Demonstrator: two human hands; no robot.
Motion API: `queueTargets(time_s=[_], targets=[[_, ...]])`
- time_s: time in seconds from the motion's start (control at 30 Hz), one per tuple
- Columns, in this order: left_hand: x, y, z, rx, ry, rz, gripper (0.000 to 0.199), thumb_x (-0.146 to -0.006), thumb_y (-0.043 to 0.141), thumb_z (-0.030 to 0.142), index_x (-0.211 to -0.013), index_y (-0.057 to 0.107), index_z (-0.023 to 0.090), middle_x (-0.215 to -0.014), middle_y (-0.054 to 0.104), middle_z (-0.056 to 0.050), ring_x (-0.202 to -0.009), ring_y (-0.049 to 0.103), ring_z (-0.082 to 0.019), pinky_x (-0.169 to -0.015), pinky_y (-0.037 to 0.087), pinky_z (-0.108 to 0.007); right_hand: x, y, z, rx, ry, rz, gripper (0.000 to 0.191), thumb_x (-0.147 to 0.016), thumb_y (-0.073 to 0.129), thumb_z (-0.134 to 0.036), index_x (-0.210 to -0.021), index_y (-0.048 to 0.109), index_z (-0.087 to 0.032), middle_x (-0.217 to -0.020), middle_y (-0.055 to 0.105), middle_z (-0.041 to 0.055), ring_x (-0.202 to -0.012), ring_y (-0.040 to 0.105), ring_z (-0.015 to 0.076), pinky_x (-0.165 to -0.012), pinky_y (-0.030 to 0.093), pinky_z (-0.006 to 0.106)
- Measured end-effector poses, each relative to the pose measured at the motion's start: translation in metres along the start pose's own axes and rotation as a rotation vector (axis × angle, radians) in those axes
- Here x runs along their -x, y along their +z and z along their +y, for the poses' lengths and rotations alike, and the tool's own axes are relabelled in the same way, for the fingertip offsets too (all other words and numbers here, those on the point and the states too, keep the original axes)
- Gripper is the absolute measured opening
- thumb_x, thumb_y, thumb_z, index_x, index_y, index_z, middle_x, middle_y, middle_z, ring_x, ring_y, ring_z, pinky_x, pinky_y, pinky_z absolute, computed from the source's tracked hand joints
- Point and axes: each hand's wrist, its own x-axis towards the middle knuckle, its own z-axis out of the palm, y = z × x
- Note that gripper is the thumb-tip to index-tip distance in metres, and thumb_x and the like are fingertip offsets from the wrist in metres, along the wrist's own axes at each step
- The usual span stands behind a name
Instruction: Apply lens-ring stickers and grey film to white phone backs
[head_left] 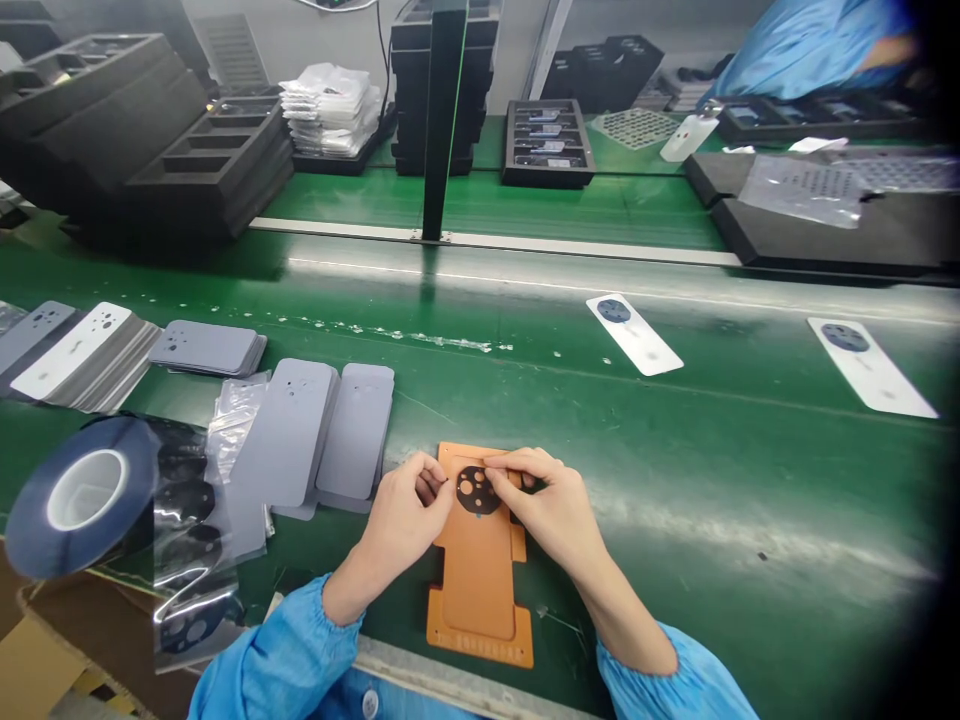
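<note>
An orange fixture plate (480,580) with a phone-shaped recess lies on the green bench in front of me. Near its top sits a round black camera-ring sticker (475,494) with several holes. My right hand (551,500) pinches the sticker's upper right edge between thumb and forefinger. To the left of the sticker, my left hand (409,510) has its thumb and forefinger pressed together beside the plate's edge; what they hold, if anything, is too small to make out.
Left of the plate stand stacks of grey phone back panels (292,430) and a roll of clear film (26,520) with a strip of black stickers (187,545) trailing from it. White panels with dark rings (637,335) lie at right. Black foam trays (217,150) stand behind; a co-worker's blue sleeve (810,50) shows.
</note>
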Motion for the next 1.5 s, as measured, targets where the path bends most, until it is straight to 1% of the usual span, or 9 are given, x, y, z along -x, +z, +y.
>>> queueTargets(time_s=[0.23, 0.43, 0.73, 1.1, 1.17, 1.23, 1.33, 1.43, 1.5], targets=[[0.002, 0.004, 0.002, -0.034, -0.019, 0.022, 0.011, -0.084, 0.062, 0.026, -0.077, 0.054, 0.023, -0.066, 0.059, 0.004, -0.056, 0.055, -0.012, -0.054, 0.042, -0.021, 0.0, -0.001, -0.005, 0.04, -0.031, 0.007, 0.016, -0.083, 0.069, -0.039, -0.081, 0.082, -0.031, -0.086, 0.08, 0.0044, -0.081, 0.065, 0.0266, -0.083, 0.042, 0.045], [0.0, 0.006, 0.004, -0.062, -0.037, 0.042, 0.014, -0.08, 0.063, 0.028, -0.073, 0.052, 0.023, -0.064, 0.058, 0.005, -0.055, 0.053, -0.012, -0.055, 0.042, -0.023, 0.001, 0.003, 0.001, 0.049, -0.07, 0.044, 0.012, -0.084, 0.069, -0.032, -0.081, 0.081, -0.031, -0.087, 0.078, 0.0033, -0.082, 0.065, 0.0249, -0.088, 0.042, 0.046], [0.002, 0.007, 0.004, -0.087, -0.042, 0.064, 0.015, -0.078, 0.063, 0.023, -0.069, 0.05, 0.022, -0.063, 0.058, 0.006, -0.053, 0.055, -0.011, -0.054, 0.041, -0.021, -0.002, -0.002, 0.004, -0.119, 0.058, 0.042, 0.015, -0.081, 0.074, -0.039, -0.085, 0.082, -0.026, -0.076, 0.055, 0.0011, -0.066, 0.05, 0.0176, -0.062, 0.042, 0.033], [0.01, 0.007, -0.008, -0.146, 0.153, 0.138, 0.007, -0.084, 0.057, 0.017, -0.079, 0.059, 0.022, -0.065, 0.062, 0.005, -0.052, 0.059, -0.011, -0.053, 0.047, -0.022, -0.003, -0.007, 0.012, -0.198, 0.074, 0.031, 0.021, -0.082, 0.072, -0.041, -0.082, 0.081, -0.023, -0.074, 0.055, 0.0002, -0.062, 0.046, 0.0148, -0.061, 0.041, 0.031], [0.018, 0.001, -0.01, -0.163, 0.223, 0.173, 0.012, -0.088, 0.052, 0.015, -0.086, 0.062, 0.021, -0.076, 0.068, 0.0, -0.064, 0.066, -0.014, -0.063, 0.054, -0.026, -0.002, -0.007, 0.013, -0.21, 0.078, 0.036, 0.024, -0.083, 0.07, -0.043, -0.082, 0.081, -0.022, -0.073, 0.055, 0.0002, -0.062, 0.045, 0.0147, -0.06, 0.041, 0.031], [0.029, -0.009, -0.012, -0.216, 0.316, 0.245, 0.016, -0.092, 0.052, 0.016, -0.097, 0.066, 0.02, -0.095, 0.072, -0.006, -0.087, 0.071, -0.02, -0.082, 0.059, -0.034, -0.001, -0.007, 0.013, -0.22, 0.081, 0.044, 0.026, -0.084, 0.068, -0.044, -0.083, 0.08, -0.021, -0.072, 0.055, 0.0002, -0.061, 0.045, 0.0148, -0.06, 0.041, 0.031], [0.043, -0.027, -0.018, -0.49, 0.447, 0.395, 0.031, -0.095, 0.057, 0.02, -0.125, 0.064, 0.016, -0.136, 0.064, -0.017, -0.13, 0.059, -0.033, -0.109, 0.051, -0.051, 0.0, -0.008, 0.012, -0.215, 0.081, 0.047, 0.026, -0.084, 0.067, -0.045, -0.083, 0.08, -0.022, -0.07, 0.054, -0.0003, -0.061, 0.045, 0.0156, -0.06, 0.039, 0.031], [0.053, -0.039, -0.029, -0.782, 0.472, 0.394, 0.045, -0.097, 0.056, 0.019, -0.141, 0.055, 0.012, -0.157, 0.046, -0.021, -0.143, 0.047, -0.039, -0.11, 0.05, -0.057, 0.0, -0.009, 0.012, -0.209, 0.081, 0.046, 0.027, -0.084, 0.065, -0.046, -0.083, 0.079, -0.022, -0.068, 0.053, -0.001, -0.062, 0.047, 0.0163, -0.061, 0.04, 0.031], [0.056, -0.041, -0.037, -0.847, 0.483, 0.339, 0.044, -0.098, 0.05, 0.014, -0.142, 0.054, 0.013, -0.155, 0.05, -0.018, -0.141, 0.051, -0.036, -0.107, 0.055, -0.053, 0.0, -0.009, 0.013, -0.208, 0.08, 0.051, 0.028, -0.084, 0.065, -0.046, -0.083, 0.079, -0.022, -0.069, 0.054, -0.0005, -0.062, 0.047, 0.0165, -0.061, 0.04, 0.031]])
